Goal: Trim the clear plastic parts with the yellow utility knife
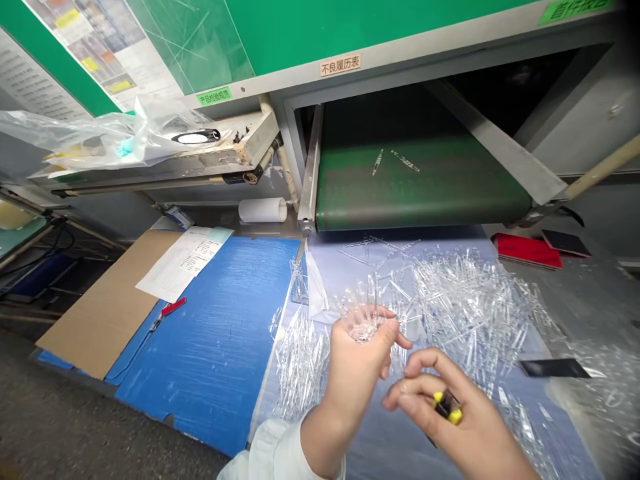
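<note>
My left hand (356, 373) lies palm up, fingers curled with the thumb over a small bunch of clear moulded plastic rods (364, 327); the fingertips are not fully together. My right hand (450, 417) has its fingers closed around a small yellow-and-black tool (447, 407), its type hidden by the grip. The rods appear stiff, light and slick, and they may snap at thin joints, so I judge a gentle hold on the thicker stems safest. A loose heap of the rods (475, 313) spreads behind and right of my hands on a pale blue sheet (440, 240). A white sleeve (270, 453) shows at lower centre. Left of the heap lies a blue corrugated board (210, 347) bearing a printed form (183, 263) and a red-handled cutter (173, 308), with brown cardboard (105, 307) beyond. At upper centre, two clear pieces (379, 162) rest on a green conveyor belt (420, 187). A red folder (527, 250) sits at right.
</note>
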The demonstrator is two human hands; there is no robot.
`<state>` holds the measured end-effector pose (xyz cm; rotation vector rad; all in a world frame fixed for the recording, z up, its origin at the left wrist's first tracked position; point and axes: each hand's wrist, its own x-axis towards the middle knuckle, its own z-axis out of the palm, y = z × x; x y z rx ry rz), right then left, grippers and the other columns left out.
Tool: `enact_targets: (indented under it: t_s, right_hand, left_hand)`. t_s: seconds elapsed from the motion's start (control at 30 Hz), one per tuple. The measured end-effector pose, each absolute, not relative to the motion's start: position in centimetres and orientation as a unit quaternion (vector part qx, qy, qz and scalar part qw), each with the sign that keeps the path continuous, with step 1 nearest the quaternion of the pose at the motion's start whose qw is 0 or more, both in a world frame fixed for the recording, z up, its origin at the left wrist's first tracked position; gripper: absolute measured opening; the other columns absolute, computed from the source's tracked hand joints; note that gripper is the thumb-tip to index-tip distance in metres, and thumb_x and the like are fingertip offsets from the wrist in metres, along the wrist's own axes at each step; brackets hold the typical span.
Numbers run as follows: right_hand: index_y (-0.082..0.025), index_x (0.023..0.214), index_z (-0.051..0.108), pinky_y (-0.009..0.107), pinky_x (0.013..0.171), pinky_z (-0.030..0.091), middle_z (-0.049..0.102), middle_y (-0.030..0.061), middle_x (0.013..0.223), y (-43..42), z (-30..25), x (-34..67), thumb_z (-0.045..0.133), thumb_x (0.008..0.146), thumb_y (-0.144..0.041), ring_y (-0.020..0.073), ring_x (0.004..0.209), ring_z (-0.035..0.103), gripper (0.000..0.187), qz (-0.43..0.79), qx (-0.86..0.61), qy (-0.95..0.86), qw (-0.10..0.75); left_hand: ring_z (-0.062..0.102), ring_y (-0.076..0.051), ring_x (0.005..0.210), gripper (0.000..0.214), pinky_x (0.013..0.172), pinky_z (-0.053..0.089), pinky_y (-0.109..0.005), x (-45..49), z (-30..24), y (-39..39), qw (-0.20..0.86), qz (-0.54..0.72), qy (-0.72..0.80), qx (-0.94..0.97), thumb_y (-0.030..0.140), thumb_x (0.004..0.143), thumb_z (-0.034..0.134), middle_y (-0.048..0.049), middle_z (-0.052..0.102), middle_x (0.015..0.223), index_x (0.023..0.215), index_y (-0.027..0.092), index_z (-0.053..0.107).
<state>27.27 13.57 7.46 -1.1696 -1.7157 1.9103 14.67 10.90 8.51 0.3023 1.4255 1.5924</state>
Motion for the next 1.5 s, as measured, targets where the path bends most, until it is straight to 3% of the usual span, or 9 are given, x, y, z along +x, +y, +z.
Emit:
enact_targets:
  t_s: [0.17,0.33,0.47,0.63,0.8,0.93,1.27,1.5]
  right_hand:
    - [-0.021,0.069,0.052,0.025,0.047,0.026,0.063,-0.0009,0.057,14.6,7.5,27.5,0.053,0.081,-0.057,0.0096,0.044,0.033,0.037,0.710,-0.371,-0.595,0.063]
    - [-0.020,0.059,0.049,0.023,0.046,0.020,0.036,-0.0094,0.044,14.4,7.0,27.0,0.055,0.080,-0.060,0.0070,0.043,0.019,0.046,0.761,-0.332,-0.556,0.030]
    - [-0.021,0.065,0.050,0.024,0.050,0.029,0.042,-0.0067,0.048,14.5,6.7,27.4,0.051,0.081,-0.062,0.0104,0.046,0.035,0.044,0.727,-0.331,-0.600,0.044]
    - [-0.026,0.088,0.054,0.025,0.056,0.040,0.056,-0.0010,0.069,16.3,7.5,28.5,0.030,0.095,-0.049,0.0154,0.060,0.053,0.034,0.537,-0.365,-0.748,0.134]
    - [-0.026,0.085,0.059,0.024,0.054,0.047,0.064,0.0007,0.075,17.7,8.2,28.8,0.041,0.094,-0.038,0.0171,0.066,0.064,0.024,0.371,-0.291,-0.873,0.125]
    - [-0.025,0.085,0.062,0.024,0.055,0.050,0.067,0.0022,0.076,17.5,8.4,28.7,0.039,0.095,-0.035,0.0176,0.067,0.066,0.027,0.338,-0.258,-0.895,0.134]
    - [-0.025,0.088,0.063,0.024,0.056,0.051,0.069,0.0029,0.078,17.3,8.3,28.8,0.041,0.094,-0.034,0.0174,0.066,0.067,0.024,0.330,-0.265,-0.892,0.161]
    - [-0.025,0.084,0.064,0.023,0.052,0.050,0.070,0.0020,0.077,17.4,8.5,28.8,0.042,0.093,-0.036,0.0165,0.062,0.066,0.026,0.343,-0.281,-0.883,0.156]
  left_hand:
    - [0.032,-0.001,0.032,0.013,0.035,0.024,-0.015,14.5,7.7,10.8,0.493,0.647,0.564,0.141,0.025,0.079,0.062,0.0012,0.065,0.058,0.085,0.014,0.058]
    - [0.032,-0.001,0.033,0.019,0.036,0.023,-0.015,14.6,7.3,10.9,0.507,0.649,0.549,0.141,0.029,0.078,0.064,0.0012,0.064,0.059,0.088,0.013,0.058]
    - [0.030,-0.002,0.034,0.020,0.036,0.022,-0.016,14.5,7.6,10.7,0.511,0.644,0.551,0.141,0.031,0.078,0.063,0.0024,0.061,0.055,0.085,0.014,0.058]
    - [0.033,-0.004,0.037,0.012,0.039,0.026,-0.019,14.1,8.8,10.0,0.537,0.562,0.603,0.181,0.027,0.076,0.063,0.0045,0.056,0.048,0.076,0.015,0.060]
    - [0.040,-0.006,0.043,0.013,0.052,0.037,-0.020,14.3,9.3,9.4,0.534,0.563,0.594,0.214,0.028,0.075,0.065,0.0055,0.054,0.050,0.070,0.017,0.059]
    - [0.050,-0.009,0.053,0.015,0.061,0.041,-0.022,14.5,9.0,9.1,0.520,0.577,0.586,0.231,0.029,0.075,0.067,0.0045,0.054,0.054,0.071,0.017,0.058]
    - [0.050,-0.010,0.057,0.021,0.062,0.040,-0.022,14.4,9.0,8.9,0.503,0.574,0.584,0.276,0.027,0.079,0.064,0.0029,0.053,0.056,0.063,0.017,0.057]
    - [0.050,-0.010,0.057,0.022,0.061,0.040,-0.022,14.4,8.9,8.7,0.500,0.564,0.588,0.292,0.034,0.080,0.065,0.0032,0.053,0.056,0.067,0.017,0.058]
